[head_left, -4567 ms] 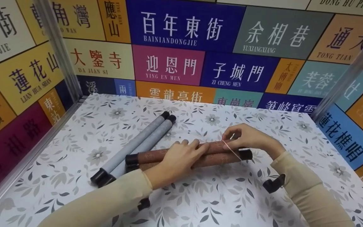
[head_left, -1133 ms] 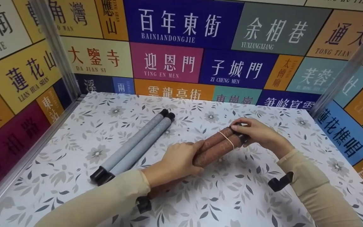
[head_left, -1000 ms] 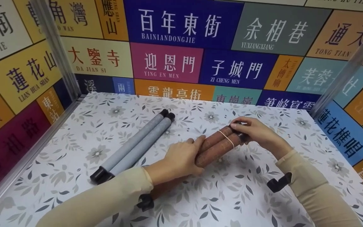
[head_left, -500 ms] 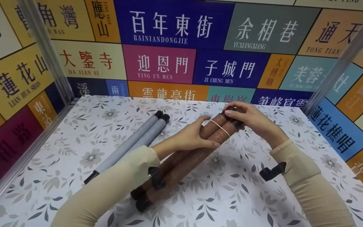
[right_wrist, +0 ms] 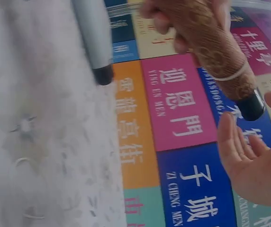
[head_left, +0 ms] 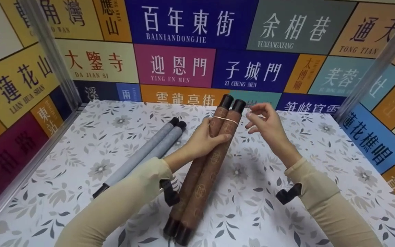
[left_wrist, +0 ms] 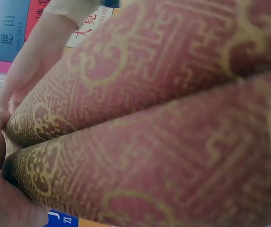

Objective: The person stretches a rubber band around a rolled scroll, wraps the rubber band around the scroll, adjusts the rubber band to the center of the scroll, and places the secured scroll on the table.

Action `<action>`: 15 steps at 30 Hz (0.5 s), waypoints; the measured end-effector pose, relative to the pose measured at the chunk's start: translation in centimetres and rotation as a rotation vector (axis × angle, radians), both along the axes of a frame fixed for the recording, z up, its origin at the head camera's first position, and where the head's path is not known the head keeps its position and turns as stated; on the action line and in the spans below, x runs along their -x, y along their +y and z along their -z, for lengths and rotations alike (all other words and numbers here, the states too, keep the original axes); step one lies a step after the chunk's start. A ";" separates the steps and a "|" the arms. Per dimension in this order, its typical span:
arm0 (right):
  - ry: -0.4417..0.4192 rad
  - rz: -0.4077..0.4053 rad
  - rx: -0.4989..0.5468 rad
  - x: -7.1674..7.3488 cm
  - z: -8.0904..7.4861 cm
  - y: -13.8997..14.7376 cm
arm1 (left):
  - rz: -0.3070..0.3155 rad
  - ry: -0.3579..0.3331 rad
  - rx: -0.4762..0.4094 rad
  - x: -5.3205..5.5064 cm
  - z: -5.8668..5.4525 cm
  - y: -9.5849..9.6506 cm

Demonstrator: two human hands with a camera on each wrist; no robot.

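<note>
Two brown patterned scrolls [head_left: 206, 171] with black end knobs lie side by side, raised at a steep slant. A pale rubber band [head_left: 225, 120] circles both near their upper ends. My left hand [head_left: 204, 139] grips the pair just below the band, thumb across the front. In the left wrist view, the gold-patterned scroll surface [left_wrist: 126, 118] fills most of the picture. My right hand [head_left: 264, 121] is just right of the upper knobs, holding nothing, its fingers loosely bent. The right wrist view shows that hand [right_wrist: 254, 161] apart from the black knob [right_wrist: 251, 106].
Two grey scrolls [head_left: 149, 145] with black ends lie together on the left of the table, partly behind the left sleeve. A floral cloth [head_left: 269, 219] covers the table. Panels with street names [head_left: 175, 65] stand behind and at both sides.
The rubber band, earlier stretched by my right hand, now sits round both brown scrolls. The pair has swung from nearly level to steep, and my right hand has let go of its upper end.
</note>
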State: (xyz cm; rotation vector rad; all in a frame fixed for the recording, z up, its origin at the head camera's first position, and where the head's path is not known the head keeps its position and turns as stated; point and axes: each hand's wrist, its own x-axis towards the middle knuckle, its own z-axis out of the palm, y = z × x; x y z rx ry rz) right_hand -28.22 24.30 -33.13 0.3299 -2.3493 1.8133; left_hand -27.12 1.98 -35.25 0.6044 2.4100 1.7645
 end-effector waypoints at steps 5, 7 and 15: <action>0.237 0.041 -0.197 -0.5 1.6 -1.1 | -0.055 -0.038 0.008 0.2 0.2 -0.4; 0.317 0.067 -0.271 -0.5 1.8 -1.5 | -0.061 -0.047 0.011 0.2 0.2 -0.4; 0.475 0.099 -0.359 -0.4 2.3 -2.3 | -0.073 -0.090 0.003 0.0 0.5 -0.5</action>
